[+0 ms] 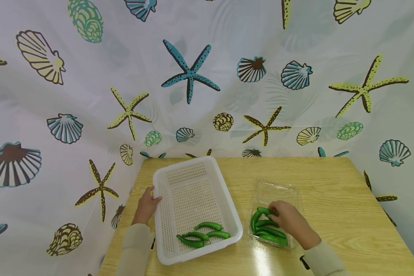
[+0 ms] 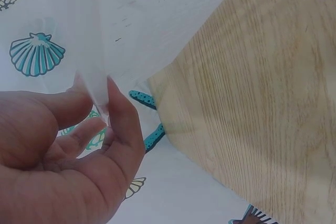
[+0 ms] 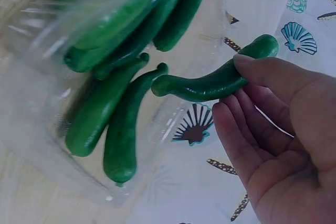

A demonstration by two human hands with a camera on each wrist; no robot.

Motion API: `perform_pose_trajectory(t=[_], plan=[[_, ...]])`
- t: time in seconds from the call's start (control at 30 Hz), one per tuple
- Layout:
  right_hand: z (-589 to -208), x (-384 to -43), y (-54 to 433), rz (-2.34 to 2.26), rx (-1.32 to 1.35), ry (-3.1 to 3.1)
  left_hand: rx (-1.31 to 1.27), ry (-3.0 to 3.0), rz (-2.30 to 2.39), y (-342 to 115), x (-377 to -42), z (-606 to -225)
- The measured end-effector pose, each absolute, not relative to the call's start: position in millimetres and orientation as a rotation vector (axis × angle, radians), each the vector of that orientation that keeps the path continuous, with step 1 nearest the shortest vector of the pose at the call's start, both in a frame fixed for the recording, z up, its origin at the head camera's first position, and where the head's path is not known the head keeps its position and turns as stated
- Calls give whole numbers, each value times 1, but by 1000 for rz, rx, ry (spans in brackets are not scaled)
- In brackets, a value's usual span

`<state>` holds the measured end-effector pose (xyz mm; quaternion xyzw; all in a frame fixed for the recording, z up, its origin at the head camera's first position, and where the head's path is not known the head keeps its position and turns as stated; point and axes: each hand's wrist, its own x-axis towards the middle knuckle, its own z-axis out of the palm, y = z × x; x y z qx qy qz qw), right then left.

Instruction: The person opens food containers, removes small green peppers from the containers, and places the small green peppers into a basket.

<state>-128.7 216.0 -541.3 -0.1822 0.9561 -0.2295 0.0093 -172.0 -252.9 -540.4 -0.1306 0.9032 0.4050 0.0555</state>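
Note:
My left hand grips the left rim of a white perforated plastic basket, with thumb and fingers pinching its edge, as the left wrist view also shows. Several green chili peppers lie at the basket's near end. In my right hand, thumb and fingertips pinch one curved, glossy green chili pepper. That hand is over a clear plastic clamshell box to the right of the basket. More green peppers lie inside the box, side by side.
Both containers stand on a light wood-grain table. A white sheet printed with starfish and shells hangs behind the table and along its sides. The box's transparent lid is folded back toward the far side.

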Motion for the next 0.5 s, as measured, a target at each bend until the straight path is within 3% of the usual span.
perform_pose_trajectory(t=[0.5], plan=[[-506, -135, 191, -753, -622, 2990, -401, 2737, 1207, -250, -170, -535]])
